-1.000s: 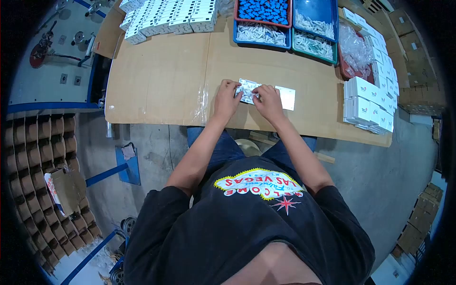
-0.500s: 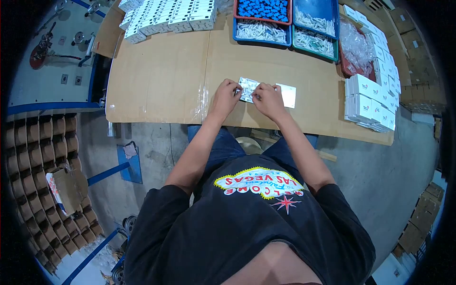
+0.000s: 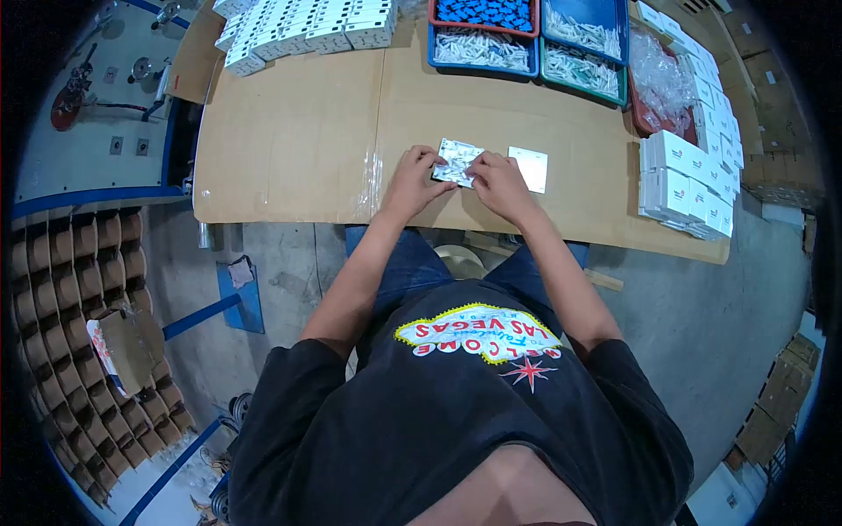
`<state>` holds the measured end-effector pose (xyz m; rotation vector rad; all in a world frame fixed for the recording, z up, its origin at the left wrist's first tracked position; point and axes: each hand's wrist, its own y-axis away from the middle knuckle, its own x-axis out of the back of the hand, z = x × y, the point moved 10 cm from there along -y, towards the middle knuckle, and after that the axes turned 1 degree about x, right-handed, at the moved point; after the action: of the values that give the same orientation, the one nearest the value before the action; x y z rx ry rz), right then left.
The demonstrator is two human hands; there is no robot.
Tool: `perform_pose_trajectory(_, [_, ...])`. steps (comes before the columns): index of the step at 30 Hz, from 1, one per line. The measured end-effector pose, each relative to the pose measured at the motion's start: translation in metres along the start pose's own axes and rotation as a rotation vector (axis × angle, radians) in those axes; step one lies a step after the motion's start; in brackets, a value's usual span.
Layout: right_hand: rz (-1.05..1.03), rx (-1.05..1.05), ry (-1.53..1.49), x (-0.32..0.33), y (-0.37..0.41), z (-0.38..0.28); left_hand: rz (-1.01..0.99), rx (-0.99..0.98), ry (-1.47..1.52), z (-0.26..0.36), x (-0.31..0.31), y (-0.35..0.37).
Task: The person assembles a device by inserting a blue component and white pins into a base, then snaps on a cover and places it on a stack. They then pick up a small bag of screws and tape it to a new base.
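Far left of and lower than the white rectangular piece with uneven pale detail on its upper face [image 3: 457,156], a brown cardboard divider grid [image 3: 66,289] stands on the floor side. Up and to the left of that piece, rows of small white cardboard boxes with dark marks [image 3: 307,35] sit on the brown cardboard-covered surface [image 3: 289,149], which also lies beneath the piece.

At the left side of the white piece is the person's bare left grip [image 3: 417,178], its fingers curled at the left edge and its thumb near the lower edge, grasping it. The bare right grip [image 3: 488,178] meets the piece's right side, fingers bent over it; whether they pinch a smaller part cannot be told.

Just right of the piece, beyond the right fingers, lies a plain white rectangular panel [image 3: 529,169]. Above the piece and rightward are a red plastic tray of blue pieces [image 3: 487,31], a blue plastic tray of slender white parts [image 3: 482,72], another blue tray [image 3: 561,7] and a green one [image 3: 586,95], both holding white parts. Farther right of the piece come crumpled clear plastic [image 3: 660,83] and stacked white boxes with small print [image 3: 675,188].
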<state>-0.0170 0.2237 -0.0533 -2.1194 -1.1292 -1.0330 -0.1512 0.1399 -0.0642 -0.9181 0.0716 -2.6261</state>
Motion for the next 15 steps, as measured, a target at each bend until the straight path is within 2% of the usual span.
perform_pose_trajectory(2, [-0.031,-0.027,0.010,-0.001,0.001,0.004,0.021,0.010,-0.037,0.001,-0.004,0.002])
perform_pose_trajectory(5, [-0.022,0.044,0.034,0.001,0.001,0.002,0.071,0.004,-0.093,0.011,-0.006,0.006])
perform_pose_trajectory(9, [0.021,-0.021,-0.013,0.004,0.002,0.010,0.107,-0.096,-0.201,0.019,-0.008,0.008])
perform_pose_trajectory(11, [0.001,-0.055,-0.032,0.001,0.004,0.013,0.098,-0.070,-0.200,0.018,-0.009,0.007])
perform_pose_trajectory(13, [0.107,-0.012,-0.076,0.012,0.006,0.008,0.086,-0.046,-0.196,0.019,-0.007,0.005])
perform_pose_trajectory(15, [0.116,-0.021,-0.078,0.015,0.009,0.005,0.086,-0.030,-0.283,0.020,-0.005,0.003])
